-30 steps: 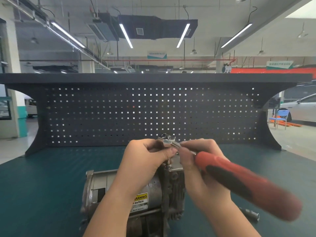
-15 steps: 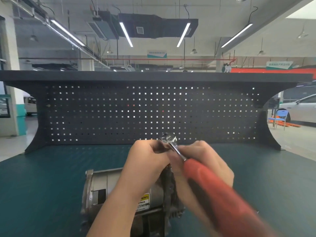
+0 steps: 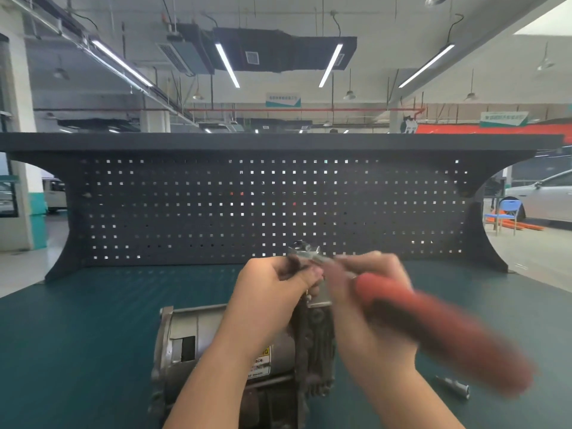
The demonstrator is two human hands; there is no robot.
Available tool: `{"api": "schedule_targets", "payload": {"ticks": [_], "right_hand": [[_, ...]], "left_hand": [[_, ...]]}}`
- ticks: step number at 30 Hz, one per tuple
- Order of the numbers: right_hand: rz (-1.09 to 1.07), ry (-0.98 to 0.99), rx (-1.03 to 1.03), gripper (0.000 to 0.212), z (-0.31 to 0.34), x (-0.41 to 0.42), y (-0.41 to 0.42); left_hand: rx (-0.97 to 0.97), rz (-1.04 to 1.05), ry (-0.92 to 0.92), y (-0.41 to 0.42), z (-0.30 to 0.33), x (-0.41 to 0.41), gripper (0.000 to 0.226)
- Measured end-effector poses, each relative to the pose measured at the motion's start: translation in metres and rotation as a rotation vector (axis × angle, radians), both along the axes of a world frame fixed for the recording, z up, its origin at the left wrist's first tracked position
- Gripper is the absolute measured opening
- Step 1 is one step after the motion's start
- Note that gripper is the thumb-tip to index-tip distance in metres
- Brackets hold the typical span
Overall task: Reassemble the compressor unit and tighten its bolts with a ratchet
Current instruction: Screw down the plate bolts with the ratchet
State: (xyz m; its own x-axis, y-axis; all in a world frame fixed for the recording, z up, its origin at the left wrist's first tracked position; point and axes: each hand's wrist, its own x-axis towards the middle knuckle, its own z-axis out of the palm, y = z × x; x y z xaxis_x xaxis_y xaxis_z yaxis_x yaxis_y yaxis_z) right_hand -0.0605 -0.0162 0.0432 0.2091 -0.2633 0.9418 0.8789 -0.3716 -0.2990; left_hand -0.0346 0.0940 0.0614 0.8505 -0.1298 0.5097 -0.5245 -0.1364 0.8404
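The grey metal compressor unit [image 3: 198,345] lies on its side on the green bench mat, a yellow warning label on its body. My left hand [image 3: 272,286] curls round the top of the unit at the ratchet's silver head [image 3: 305,250]. My right hand [image 3: 368,283] grips the ratchet's shaft just below the head. The ratchet's red and black handle [image 3: 433,326] points down to the right and is blurred by motion. The bolt under the head is hidden by my fingers.
A small silver socket [image 3: 453,385] lies on the mat right of the unit. The dark pegboard back panel [image 3: 185,205] stands behind. Green mat [image 3: 77,335] stretches to both sides. Cars and a blue chair are off to the far right.
The ratchet handle swung in toward me half a second ago and has now swung back out to the right. My left hand has stayed on the head.
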Motion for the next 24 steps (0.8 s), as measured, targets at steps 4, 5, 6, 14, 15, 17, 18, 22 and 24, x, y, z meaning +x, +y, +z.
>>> {"api": "schedule_targets", "payload": {"ticks": [4, 5, 6, 14, 15, 17, 18, 22, 24], "right_hand": [[0.022, -0.028, -0.289, 0.011, 0.009, -0.002, -0.003], [0.033, 0.049, -0.225, 0.008, 0.012, -0.001, -0.006], [0.053, 0.067, -0.061, 0.009, 0.012, 0.001, -0.008], [0.572, 0.253, 0.693, 0.019, 0.012, 0.014, -0.018], [0.374, 0.134, 0.533, 0.019, 0.013, 0.006, -0.013], [0.039, 0.016, 0.125, 0.019, 0.011, -0.003, -0.005], [-0.04, 0.031, -0.052, 0.027, 0.011, -0.008, -0.002], [-0.075, 0.071, -0.122, 0.015, 0.008, -0.013, 0.003], [0.158, 0.11, 0.297, 0.01, 0.01, -0.003, -0.003]], "left_hand": [[-0.042, -0.039, 0.004, 0.002, 0.0, 0.002, 0.05], [-0.02, -0.065, -0.006, 0.003, 0.0, 0.0, 0.036], [-0.026, -0.09, -0.007, 0.005, 0.0, -0.002, 0.024], [-0.055, -0.068, -0.023, 0.002, -0.002, -0.002, 0.009], [-0.066, -0.065, -0.026, 0.002, -0.001, -0.003, 0.008], [-0.072, -0.069, -0.03, 0.004, -0.002, -0.003, 0.011], [-0.068, -0.079, -0.023, 0.005, -0.002, -0.003, 0.019], [-0.048, -0.088, 0.027, 0.006, 0.0, -0.002, 0.015], [-0.068, -0.08, 0.023, 0.006, 0.0, -0.001, 0.009]]}}
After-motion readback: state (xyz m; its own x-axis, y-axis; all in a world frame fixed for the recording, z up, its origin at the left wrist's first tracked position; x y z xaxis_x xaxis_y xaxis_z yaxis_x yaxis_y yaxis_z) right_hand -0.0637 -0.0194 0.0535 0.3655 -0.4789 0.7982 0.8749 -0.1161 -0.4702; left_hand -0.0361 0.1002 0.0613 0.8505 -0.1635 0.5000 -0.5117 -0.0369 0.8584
